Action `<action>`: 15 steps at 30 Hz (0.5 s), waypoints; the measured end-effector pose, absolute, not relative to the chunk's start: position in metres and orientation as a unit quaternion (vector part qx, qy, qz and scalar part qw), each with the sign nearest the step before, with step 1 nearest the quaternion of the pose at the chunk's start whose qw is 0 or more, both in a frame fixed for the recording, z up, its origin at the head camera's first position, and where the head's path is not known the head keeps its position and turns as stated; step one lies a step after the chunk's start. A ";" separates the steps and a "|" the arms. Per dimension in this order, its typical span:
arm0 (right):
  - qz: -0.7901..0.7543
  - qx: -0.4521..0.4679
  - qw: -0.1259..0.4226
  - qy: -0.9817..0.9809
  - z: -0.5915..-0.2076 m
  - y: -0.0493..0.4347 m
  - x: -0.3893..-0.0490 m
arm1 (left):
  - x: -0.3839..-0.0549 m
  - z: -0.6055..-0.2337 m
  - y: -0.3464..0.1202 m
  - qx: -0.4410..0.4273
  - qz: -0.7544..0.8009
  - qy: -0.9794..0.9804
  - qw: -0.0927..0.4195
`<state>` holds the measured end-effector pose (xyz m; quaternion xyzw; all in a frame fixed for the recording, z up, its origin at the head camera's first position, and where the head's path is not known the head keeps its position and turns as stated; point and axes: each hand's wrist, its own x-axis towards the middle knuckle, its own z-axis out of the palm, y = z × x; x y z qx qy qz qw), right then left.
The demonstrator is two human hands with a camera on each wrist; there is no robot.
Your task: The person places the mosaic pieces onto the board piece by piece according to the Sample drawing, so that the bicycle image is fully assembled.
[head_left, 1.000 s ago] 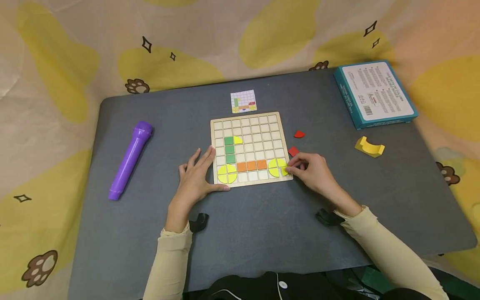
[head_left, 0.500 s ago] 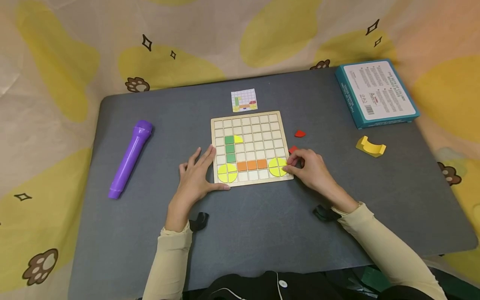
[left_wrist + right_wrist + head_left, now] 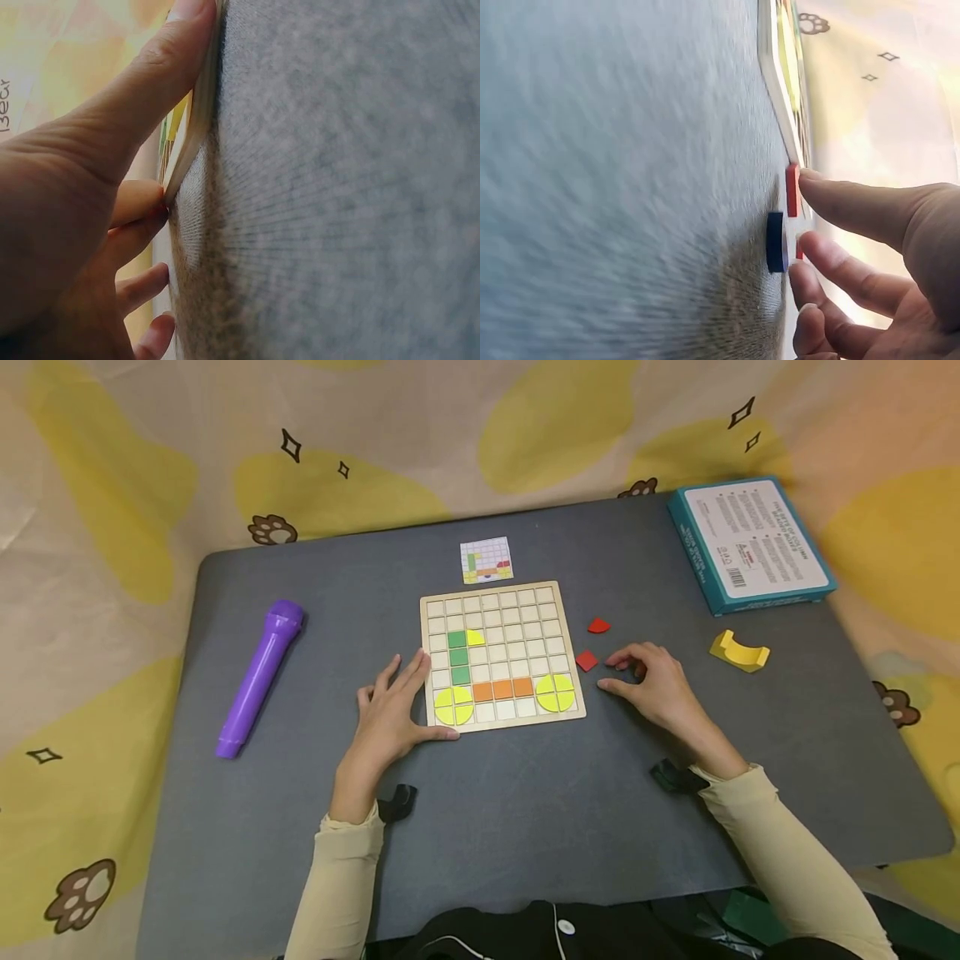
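My left hand (image 3: 390,718) rests against the lower left corner of a wooden grid board (image 3: 512,633), its thumb along the front edge and fingers at the left side. Green squares (image 3: 459,657), orange squares (image 3: 503,690) and yellow quarter-circle tiles (image 3: 555,693) lie in the board's cells. To the right, my right hand (image 3: 660,689) hovers low over the table, thumb and fingers apart, holding nothing. Nearest it are a red square tile (image 3: 587,661) and a red rounded tile (image 3: 598,626). The right wrist view shows a dark blue piece (image 3: 776,242) close to the fingertips.
A small pattern card (image 3: 486,561) lies behind the board. At the left is a purple toy microphone (image 3: 262,677). A teal box (image 3: 753,547) and a yellow curved block (image 3: 739,652) stand at the right, on the grey table (image 3: 510,827).
My right hand has left the yellow tile at the board's lower right corner and moved right, its fingers spreading. The red square tile is fully uncovered. My left hand stays put.
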<state>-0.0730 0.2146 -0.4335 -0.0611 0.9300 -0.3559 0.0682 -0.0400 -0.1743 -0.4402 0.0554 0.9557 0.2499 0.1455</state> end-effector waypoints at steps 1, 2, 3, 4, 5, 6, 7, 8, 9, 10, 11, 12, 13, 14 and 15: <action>-0.355 -0.061 0.072 0.930 -0.434 0.214 -0.076 | -0.040 -0.440 -0.174 0.055 0.250 0.956 0.146; -0.354 -0.061 0.077 0.930 -0.434 0.214 -0.078 | -0.040 -0.440 -0.174 0.055 0.249 0.956 0.147; -0.352 -0.061 0.083 0.930 -0.434 0.213 -0.081 | -0.040 -0.441 -0.174 0.055 0.248 0.956 0.147; -0.351 -0.059 0.088 0.930 -0.435 0.212 -0.084 | -0.040 -0.441 -0.175 0.056 0.247 0.956 0.148; -0.349 -0.057 0.095 0.931 -0.435 0.210 -0.087 | -0.040 -0.441 -0.175 0.056 0.246 0.956 0.148; -0.348 -0.056 0.100 0.931 -0.435 0.208 -0.090 | -0.040 -0.441 -0.174 0.056 0.245 0.957 0.147; -0.346 -0.056 0.104 0.931 -0.436 0.205 -0.092 | -0.040 -0.442 -0.174 0.056 0.245 0.957 0.147; -0.345 -0.056 0.108 0.931 -0.436 0.203 -0.095 | -0.040 -0.442 -0.174 0.056 0.245 0.957 0.147; -0.345 -0.056 0.111 0.930 -0.436 0.200 -0.097 | -0.041 -0.442 -0.175 0.056 0.246 0.956 0.146; -0.345 -0.056 0.114 0.930 -0.436 0.198 -0.099 | -0.041 -0.442 -0.175 0.056 0.248 0.956 0.146; -0.345 -0.056 0.117 0.929 -0.436 0.196 -0.100 | -0.041 -0.442 -0.175 0.055 0.248 0.956 0.145; -0.346 -0.057 0.119 0.929 -0.435 0.193 -0.102 | -0.041 -0.442 -0.175 0.054 0.248 0.956 0.145; -0.348 -0.056 0.121 0.928 -0.435 0.192 -0.102 | -0.041 -0.442 -0.175 0.054 0.249 0.956 0.145; -0.350 -0.054 0.124 0.927 -0.434 0.190 -0.103 | -0.041 -0.442 -0.175 0.053 0.249 0.956 0.145; -0.352 -0.053 0.126 0.926 -0.433 0.189 -0.103 | -0.041 -0.442 -0.175 0.053 0.249 0.956 0.144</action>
